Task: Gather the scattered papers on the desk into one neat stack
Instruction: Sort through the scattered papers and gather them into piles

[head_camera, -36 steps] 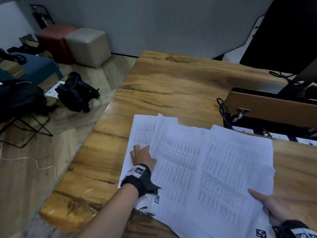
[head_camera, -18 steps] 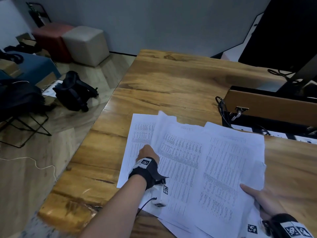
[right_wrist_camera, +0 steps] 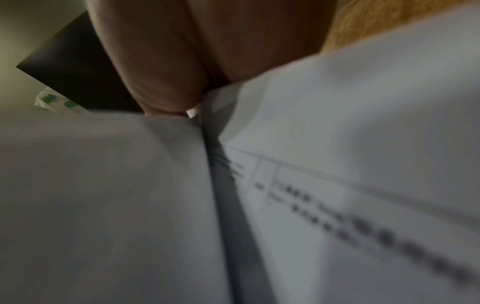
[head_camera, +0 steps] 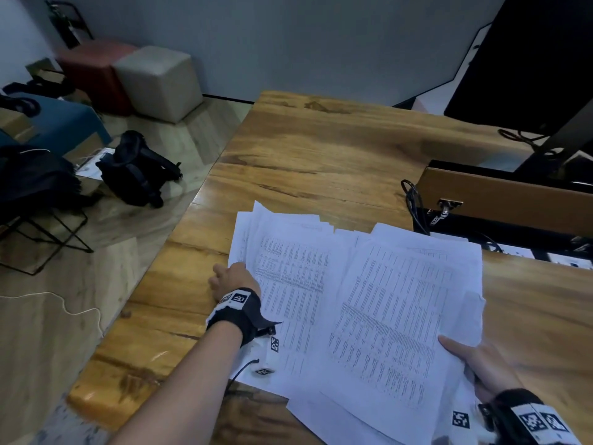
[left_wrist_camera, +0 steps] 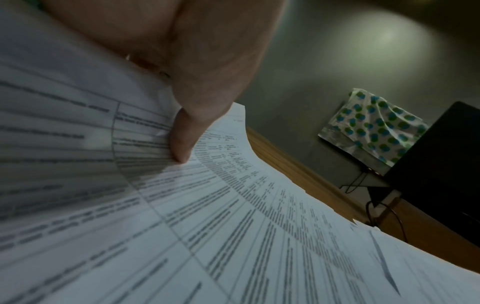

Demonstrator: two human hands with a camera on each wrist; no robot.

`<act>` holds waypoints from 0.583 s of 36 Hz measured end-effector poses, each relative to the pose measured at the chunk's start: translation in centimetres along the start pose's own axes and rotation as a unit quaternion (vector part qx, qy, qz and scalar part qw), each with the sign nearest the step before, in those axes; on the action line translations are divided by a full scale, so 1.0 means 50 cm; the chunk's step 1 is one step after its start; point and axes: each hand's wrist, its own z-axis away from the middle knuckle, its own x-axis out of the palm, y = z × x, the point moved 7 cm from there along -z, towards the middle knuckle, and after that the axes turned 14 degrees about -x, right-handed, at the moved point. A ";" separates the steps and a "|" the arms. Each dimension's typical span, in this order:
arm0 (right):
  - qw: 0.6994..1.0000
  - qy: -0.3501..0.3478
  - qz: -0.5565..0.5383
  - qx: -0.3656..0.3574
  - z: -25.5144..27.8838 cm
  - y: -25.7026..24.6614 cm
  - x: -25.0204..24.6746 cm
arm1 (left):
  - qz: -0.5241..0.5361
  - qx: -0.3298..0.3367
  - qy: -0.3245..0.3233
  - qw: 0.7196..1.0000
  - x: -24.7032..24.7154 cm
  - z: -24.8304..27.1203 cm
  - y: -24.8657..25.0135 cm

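1. Right hand [head_camera: 478,367], near right corner of the desk [head_camera: 321,149]. Our thumb lies on top of the papers [head_camera: 362,303] at their right edge; the right wrist view shows a finger against the sheets. The other fingers are hidden, so we judge this a pinch with the fingers underneath.

2. Left hand [head_camera: 232,279], near left, at the left edge of the papers. The left wrist view shows our thumb pressed on a printed sheet; the fingers are curled at the edge, seemingly tucked beneath. We read it as a clamp on the sheets.

3. Papers, between the two hands, on the near part of the desk. White sheets printed with dense tables, overlapping in a loose fan. Far edges are stepped and uneven; near corners overhang the desk edge. One sheet at the right is creased. Not yet a neat stack.

4. Risks, as we judge them: squeezing inward may buckle the thin sheets instead of sliding them; the overhanging near corners may slip off the desk; the bottom sheets may stay behind if lifted unevenly.

5. Cables [head_camera: 414,203], far right, just beyond the papers; a far corner could catch there.

6. Monitor [head_camera: 529,59], far right.
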 end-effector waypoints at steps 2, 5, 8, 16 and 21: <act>1.000 -0.007 -0.006 -0.004 0.000 -0.003 0.008 | 0.017 0.015 -0.006 1.000 0.001 -0.005 0.007; 1.000 -0.013 -0.013 -0.001 0.002 -0.001 0.015 | 0.063 0.026 -0.034 0.997 -0.006 -0.014 0.008; 1.000 -0.019 -0.017 -0.008 0.002 -0.002 0.021 | 0.103 0.050 -0.046 0.992 -0.026 -0.016 0.006; 0.999 -0.025 -0.027 -0.005 -0.010 -0.004 0.058 | 0.277 0.206 0.015 0.938 -0.262 0.046 0.055; 0.999 -0.049 -0.023 -0.008 -0.024 -0.008 0.106 | 0.297 0.305 -0.056 0.903 -0.371 0.123 0.096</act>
